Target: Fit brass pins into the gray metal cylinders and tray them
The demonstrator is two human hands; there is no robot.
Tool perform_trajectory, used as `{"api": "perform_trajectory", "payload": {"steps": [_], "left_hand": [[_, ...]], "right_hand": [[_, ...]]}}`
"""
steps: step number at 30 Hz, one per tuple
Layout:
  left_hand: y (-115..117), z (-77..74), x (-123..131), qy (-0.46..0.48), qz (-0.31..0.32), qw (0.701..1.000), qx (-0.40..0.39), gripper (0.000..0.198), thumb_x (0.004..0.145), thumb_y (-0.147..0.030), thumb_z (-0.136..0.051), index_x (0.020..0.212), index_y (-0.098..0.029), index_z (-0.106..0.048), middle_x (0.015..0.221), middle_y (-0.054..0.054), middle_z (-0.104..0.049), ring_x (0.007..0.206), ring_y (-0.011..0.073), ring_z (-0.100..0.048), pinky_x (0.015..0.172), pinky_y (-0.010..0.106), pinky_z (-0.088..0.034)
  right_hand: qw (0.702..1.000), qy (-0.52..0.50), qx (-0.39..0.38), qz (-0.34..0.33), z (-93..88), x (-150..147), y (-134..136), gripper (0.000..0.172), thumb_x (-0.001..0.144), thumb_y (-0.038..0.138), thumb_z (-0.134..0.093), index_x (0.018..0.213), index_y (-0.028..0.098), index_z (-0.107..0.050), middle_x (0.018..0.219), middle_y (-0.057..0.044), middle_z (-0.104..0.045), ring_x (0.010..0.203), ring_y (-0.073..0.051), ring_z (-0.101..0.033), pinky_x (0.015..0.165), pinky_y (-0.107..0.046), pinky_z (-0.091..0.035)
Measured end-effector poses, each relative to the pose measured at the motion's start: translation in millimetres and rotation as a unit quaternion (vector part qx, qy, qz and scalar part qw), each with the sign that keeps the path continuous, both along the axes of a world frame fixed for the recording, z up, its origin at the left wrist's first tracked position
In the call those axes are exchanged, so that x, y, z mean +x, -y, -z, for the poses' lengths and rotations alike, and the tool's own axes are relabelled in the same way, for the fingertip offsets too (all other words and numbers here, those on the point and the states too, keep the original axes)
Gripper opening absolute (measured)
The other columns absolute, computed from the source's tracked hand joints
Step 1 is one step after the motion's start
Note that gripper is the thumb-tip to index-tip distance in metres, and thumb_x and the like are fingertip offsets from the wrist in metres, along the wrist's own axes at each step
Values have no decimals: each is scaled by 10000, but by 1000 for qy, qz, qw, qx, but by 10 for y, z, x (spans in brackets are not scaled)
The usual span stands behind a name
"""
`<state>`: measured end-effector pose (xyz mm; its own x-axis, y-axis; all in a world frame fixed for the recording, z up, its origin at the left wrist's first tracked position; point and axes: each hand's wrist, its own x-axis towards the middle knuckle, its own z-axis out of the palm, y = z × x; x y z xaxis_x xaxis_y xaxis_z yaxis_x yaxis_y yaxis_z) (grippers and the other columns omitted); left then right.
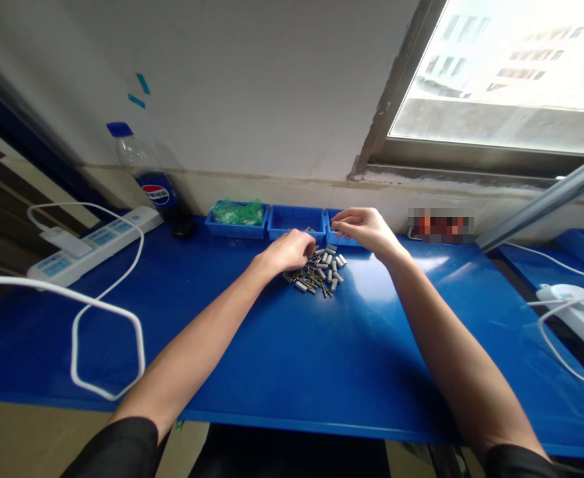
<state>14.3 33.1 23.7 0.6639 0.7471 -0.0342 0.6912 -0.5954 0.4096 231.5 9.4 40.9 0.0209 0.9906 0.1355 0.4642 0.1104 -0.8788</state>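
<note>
A heap of small grey metal parts and thin dark pins (322,271) lies on the blue table (282,345), in front of three small blue trays. My left hand (292,251) rests curled at the heap's left edge, fingers closed on some of the parts. My right hand (364,228) hovers over the right tray (342,239), fingers pinched together; what they hold is too small to make out. The middle tray (295,222) looks almost bare. The left tray (236,219) holds green pieces.
A cola bottle (145,176) stands at the back left by the wall. A white power strip (90,245) and looping white cable (107,312) lie on the left. A second power strip with cables (578,312) is at the right, beyond a metal bar (545,199).
</note>
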Motion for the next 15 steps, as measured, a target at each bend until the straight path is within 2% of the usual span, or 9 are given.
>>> {"api": "perform_trajectory", "payload": {"steps": [8, 12, 15], "left_hand": [[-32, -11, -38, -16, 29, 999, -12, 326, 743, -56, -630, 1013, -175, -767, 886, 79, -765, 745, 192, -684, 654, 245, -471], [-49, -83, -78, 39, 24, 999, -15, 340, 756, -63, -612, 1038, -150, -781, 827, 66, -765, 684, 170, -667, 645, 237, -481], [-61, -155, -98, 119, 18, 992, -26, 260, 740, -71, -622, 927, -139, -789, 775, 51, -761, 660, 154, -675, 622, 222, -488]], "right_hand": [[1000, 1, -3, -15, 24, 13, -9, 248, 790, 318, -764, 949, 128, -788, 767, -92, -776, 705, -213, -749, 650, -285, -572], [1000, 7, -2, -20, 47, 27, -22, 246, 804, 323, -764, 961, 136, -791, 765, -90, -778, 717, -218, -752, 660, -290, -577], [1000, 15, -8, -24, 48, 23, -21, 239, 811, 329, -778, 963, 145, -793, 767, -84, -781, 730, -217, -752, 678, -291, -584]]}}
